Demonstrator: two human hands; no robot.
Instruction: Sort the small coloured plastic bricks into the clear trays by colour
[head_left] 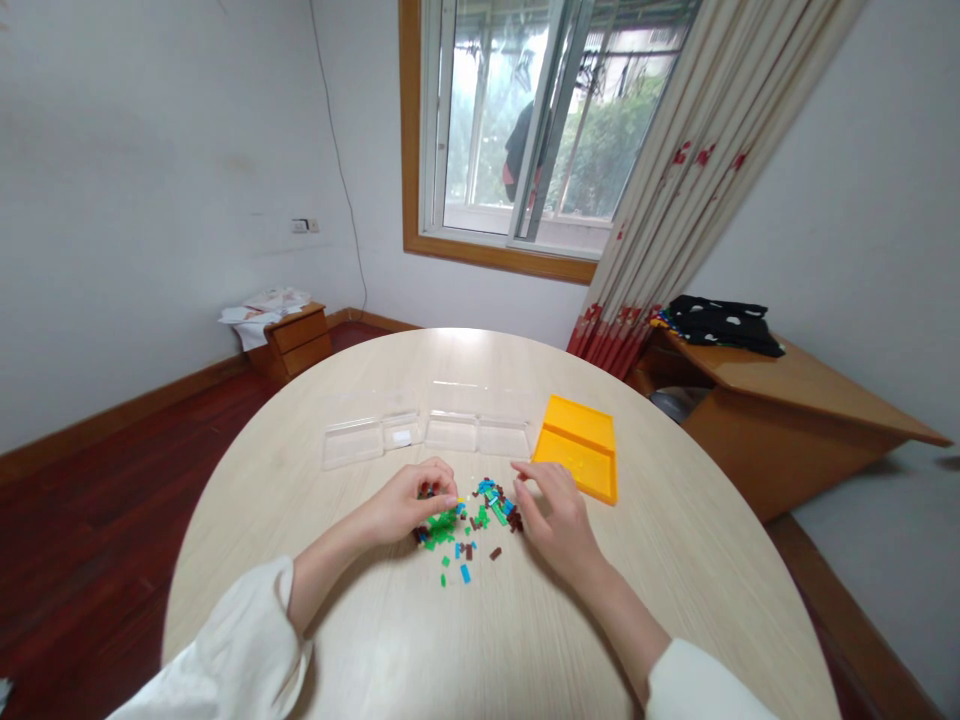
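Observation:
Small building bricks in green, blue and brown lie loose on the round wooden table, with a heap of green bricks on the left and a mixed blue and brown cluster on the right. My left hand is over the green heap, fingers curled in toward the thumb. A tiny yellow piece shows at its thumb tip; whether it is gripped I cannot tell. Beside the right cluster, my right hand has its fingers bent and apart, with nothing visible between them. Nearer me lie a blue brick and a brown brick.
Clear plastic trays stand in a row beyond the bricks. To their right lies an open yellow case. Farther off are a small wooden cabinet, a wooden desk with folded dark cloth, and a long curtain.

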